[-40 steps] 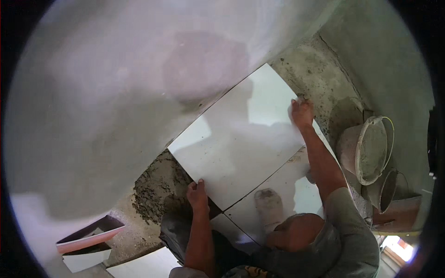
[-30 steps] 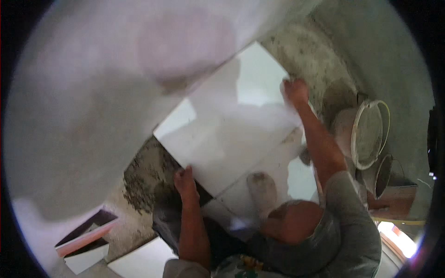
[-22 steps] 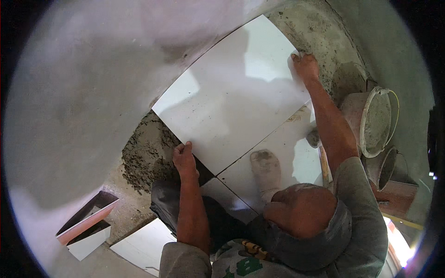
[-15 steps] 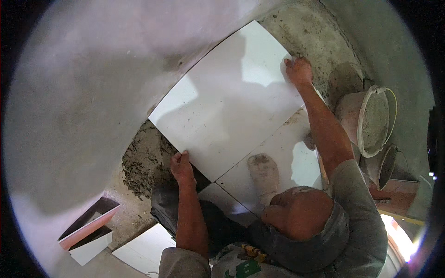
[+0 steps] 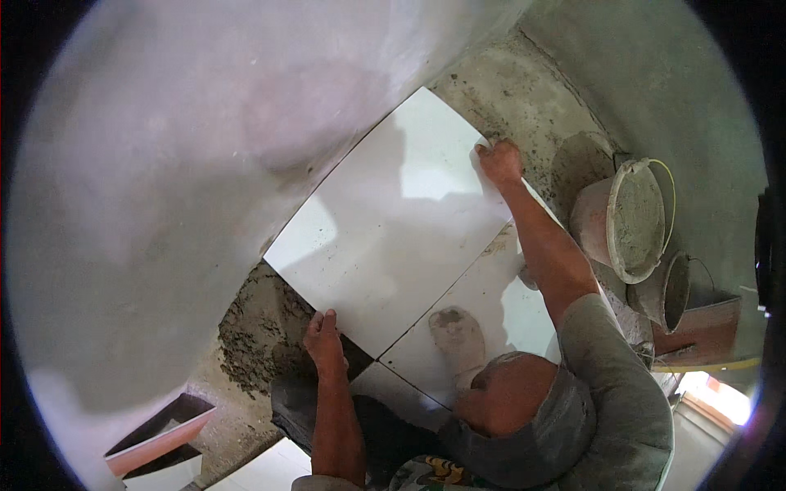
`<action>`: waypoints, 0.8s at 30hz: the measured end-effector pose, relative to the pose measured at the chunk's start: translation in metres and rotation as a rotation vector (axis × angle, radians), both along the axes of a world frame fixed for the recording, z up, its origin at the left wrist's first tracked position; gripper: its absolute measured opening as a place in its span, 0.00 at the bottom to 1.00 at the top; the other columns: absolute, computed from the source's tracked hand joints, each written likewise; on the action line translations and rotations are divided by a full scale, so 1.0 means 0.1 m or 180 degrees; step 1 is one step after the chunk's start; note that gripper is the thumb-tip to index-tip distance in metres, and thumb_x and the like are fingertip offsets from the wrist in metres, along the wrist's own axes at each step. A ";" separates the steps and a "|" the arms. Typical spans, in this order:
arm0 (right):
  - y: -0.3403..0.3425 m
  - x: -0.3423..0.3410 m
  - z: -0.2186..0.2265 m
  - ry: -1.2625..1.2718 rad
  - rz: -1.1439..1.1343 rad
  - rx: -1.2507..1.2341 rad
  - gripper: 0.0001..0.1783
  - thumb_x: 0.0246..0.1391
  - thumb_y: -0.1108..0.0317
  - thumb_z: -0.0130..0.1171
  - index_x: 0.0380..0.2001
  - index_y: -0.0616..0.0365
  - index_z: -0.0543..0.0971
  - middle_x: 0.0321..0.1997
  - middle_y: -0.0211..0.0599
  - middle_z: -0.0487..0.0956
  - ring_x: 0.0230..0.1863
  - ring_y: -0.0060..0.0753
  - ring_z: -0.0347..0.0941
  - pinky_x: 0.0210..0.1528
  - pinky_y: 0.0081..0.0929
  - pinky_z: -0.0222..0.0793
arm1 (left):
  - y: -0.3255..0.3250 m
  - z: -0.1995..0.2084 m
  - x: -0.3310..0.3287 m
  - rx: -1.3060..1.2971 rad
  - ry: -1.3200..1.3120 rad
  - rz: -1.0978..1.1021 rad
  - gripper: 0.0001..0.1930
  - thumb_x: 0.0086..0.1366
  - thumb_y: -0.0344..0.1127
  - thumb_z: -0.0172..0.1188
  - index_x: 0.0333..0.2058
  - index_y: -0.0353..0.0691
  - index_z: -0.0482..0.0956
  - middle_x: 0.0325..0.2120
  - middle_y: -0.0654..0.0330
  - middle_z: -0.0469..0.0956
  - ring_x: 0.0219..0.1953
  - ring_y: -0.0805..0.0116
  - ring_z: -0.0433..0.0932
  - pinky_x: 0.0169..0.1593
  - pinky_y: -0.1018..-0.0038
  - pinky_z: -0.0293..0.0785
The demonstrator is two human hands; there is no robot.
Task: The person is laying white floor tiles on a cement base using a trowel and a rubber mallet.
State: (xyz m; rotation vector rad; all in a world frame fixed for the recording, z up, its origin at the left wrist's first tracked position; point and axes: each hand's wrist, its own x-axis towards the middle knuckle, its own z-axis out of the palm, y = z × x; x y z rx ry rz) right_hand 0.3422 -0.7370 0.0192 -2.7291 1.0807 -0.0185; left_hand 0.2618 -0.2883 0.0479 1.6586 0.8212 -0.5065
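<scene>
A large white glossy floor tile (image 5: 372, 221) lies with its far left edge along the wall, shadows across its face. My left hand (image 5: 326, 340) grips its near left edge, thumb up at the rim and the other fingers partly hidden. At the opposite edge, my right hand (image 5: 500, 161) is closed on the rim near the far right corner. Dark wet mortar (image 5: 262, 327) is spread beside the tile, below the left hand. A narrow dark joint separates this tile from another white tile (image 5: 417, 348), where my bare, dirty foot (image 5: 458, 331) rests.
To the right stand a bucket of grey mix (image 5: 639, 221) with a wire handle and a smaller bucket (image 5: 675, 293). Tile offcuts (image 5: 160, 442) lean near the left wall (image 5: 164, 221). Rough concrete floor (image 5: 524, 90) shows beyond the tile. My bent knee (image 5: 508, 397) is close by.
The view has shifted, so the tile, hands and buckets sit lower or further left in the picture. Both hands keep their places on the tile's edges.
</scene>
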 end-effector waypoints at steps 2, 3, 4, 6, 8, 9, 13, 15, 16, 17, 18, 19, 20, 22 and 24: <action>0.05 0.04 0.04 0.0106 0.0088 0.0065 0.25 0.53 0.52 0.52 0.34 0.68 0.78 0.40 0.56 0.76 0.45 0.52 0.73 0.53 0.37 0.66 | 0.01 0.02 0.00 0.0022 0.0011 0.0047 0.23 0.57 0.43 0.61 0.47 0.33 0.73 0.36 0.58 0.74 0.42 0.65 0.72 0.47 0.66 0.66; 0.05 0.04 0.05 0.0209 0.0204 0.0137 0.25 0.53 0.52 0.51 0.34 0.68 0.78 0.40 0.55 0.76 0.45 0.52 0.73 0.54 0.36 0.64 | -0.01 0.03 -0.01 0.0015 0.0022 0.0010 0.23 0.57 0.43 0.61 0.47 0.33 0.73 0.36 0.58 0.74 0.42 0.65 0.72 0.47 0.66 0.66; -0.08 0.01 -0.12 -0.0138 0.0106 -0.0129 0.23 0.51 0.51 0.53 0.37 0.64 0.78 0.39 0.57 0.76 0.46 0.53 0.72 0.50 0.39 0.68 | -0.07 0.07 0.01 0.0041 0.0008 -0.0046 0.23 0.57 0.42 0.61 0.47 0.34 0.73 0.38 0.57 0.73 0.43 0.63 0.72 0.48 0.66 0.66; -0.16 0.01 -0.15 0.0106 0.0236 -0.0095 0.24 0.51 0.52 0.53 0.38 0.64 0.77 0.38 0.56 0.76 0.46 0.53 0.72 0.49 0.41 0.68 | -0.09 0.05 0.01 0.0068 0.0014 -0.0131 0.23 0.58 0.42 0.60 0.48 0.34 0.72 0.41 0.55 0.73 0.43 0.62 0.72 0.48 0.65 0.66; -0.32 -0.02 -0.22 0.0618 0.0723 -0.0273 0.24 0.53 0.52 0.50 0.35 0.66 0.78 0.37 0.55 0.77 0.45 0.52 0.73 0.49 0.40 0.68 | -0.05 -0.01 0.02 -0.0136 0.0025 -0.0043 0.24 0.59 0.42 0.59 0.50 0.33 0.70 0.45 0.53 0.71 0.47 0.59 0.71 0.50 0.63 0.66; -0.44 -0.05 -0.26 0.0895 0.1048 -0.0495 0.25 0.55 0.53 0.47 0.30 0.68 0.79 0.37 0.55 0.78 0.44 0.50 0.74 0.50 0.38 0.68 | -0.05 -0.03 0.03 -0.0201 0.0064 -0.0135 0.24 0.59 0.42 0.59 0.50 0.33 0.70 0.45 0.53 0.71 0.47 0.59 0.71 0.50 0.63 0.66; -0.63 -0.15 0.43 0.0339 -0.0419 0.1254 0.20 0.55 0.58 0.47 0.29 0.67 0.78 0.31 0.53 0.78 0.37 0.53 0.75 0.42 0.39 0.73 | 0.28 -0.15 0.04 -0.0315 0.0130 0.0015 0.24 0.61 0.41 0.55 0.52 0.32 0.67 0.47 0.51 0.70 0.49 0.57 0.70 0.50 0.62 0.68; -0.95 -0.43 0.46 0.0014 -0.0406 0.1236 0.16 0.55 0.62 0.49 0.30 0.66 0.76 0.28 0.50 0.78 0.37 0.50 0.76 0.40 0.39 0.74 | 0.20 -0.13 0.02 -0.0450 0.0082 -0.0124 0.25 0.60 0.41 0.54 0.52 0.32 0.67 0.47 0.49 0.70 0.51 0.57 0.69 0.49 0.62 0.69; -1.09 -0.61 0.45 0.0118 0.0213 0.0697 0.15 0.55 0.62 0.50 0.31 0.66 0.76 0.29 0.50 0.78 0.38 0.49 0.76 0.40 0.39 0.74 | 0.09 0.01 0.01 -0.0367 0.0054 -0.0130 0.25 0.61 0.41 0.54 0.53 0.32 0.66 0.47 0.50 0.70 0.50 0.58 0.69 0.50 0.62 0.68; -1.17 -0.70 0.44 0.0220 0.0844 0.0163 0.15 0.54 0.63 0.50 0.31 0.67 0.75 0.29 0.49 0.78 0.39 0.48 0.76 0.40 0.38 0.74 | 0.03 0.09 0.01 -0.0272 0.0007 -0.0120 0.25 0.61 0.41 0.54 0.53 0.32 0.66 0.47 0.50 0.69 0.50 0.59 0.69 0.52 0.62 0.67; -1.20 -0.78 0.38 0.0215 0.0814 0.0134 0.15 0.54 0.63 0.50 0.31 0.67 0.75 0.29 0.49 0.78 0.39 0.48 0.76 0.40 0.38 0.74 | 0.03 0.04 0.01 -0.0300 0.0000 -0.0150 0.25 0.61 0.41 0.54 0.53 0.32 0.66 0.47 0.50 0.69 0.50 0.59 0.69 0.52 0.62 0.67; -1.19 -0.85 0.30 0.0921 0.1458 -0.0396 0.14 0.53 0.63 0.50 0.33 0.66 0.76 0.31 0.48 0.78 0.39 0.48 0.76 0.41 0.38 0.74 | 0.09 -0.05 -0.01 -0.0366 0.0031 -0.0092 0.24 0.61 0.41 0.54 0.53 0.33 0.67 0.45 0.52 0.70 0.48 0.61 0.70 0.51 0.63 0.67; -1.09 -0.89 0.30 0.1633 0.2113 -0.0911 0.14 0.52 0.64 0.51 0.34 0.65 0.77 0.33 0.47 0.78 0.40 0.48 0.75 0.42 0.38 0.73 | 0.09 -0.04 -0.01 -0.0408 0.0070 -0.0016 0.24 0.61 0.40 0.54 0.52 0.33 0.68 0.43 0.54 0.72 0.46 0.63 0.70 0.50 0.64 0.67; -0.69 -0.95 0.41 0.1305 0.1227 -0.0211 0.15 0.51 0.62 0.52 0.36 0.62 0.77 0.36 0.48 0.78 0.41 0.49 0.75 0.44 0.38 0.72 | -0.02 0.12 -0.08 -0.0223 -0.0003 0.0063 0.23 0.61 0.40 0.54 0.52 0.33 0.68 0.42 0.55 0.72 0.44 0.64 0.71 0.48 0.66 0.67; -0.52 -1.02 0.44 0.0957 0.0319 0.0457 0.16 0.51 0.61 0.53 0.38 0.60 0.78 0.40 0.48 0.77 0.42 0.50 0.75 0.46 0.38 0.71 | -0.03 0.15 -0.13 -0.0063 -0.0088 0.0127 0.23 0.61 0.40 0.54 0.51 0.34 0.69 0.40 0.57 0.73 0.42 0.66 0.71 0.46 0.68 0.67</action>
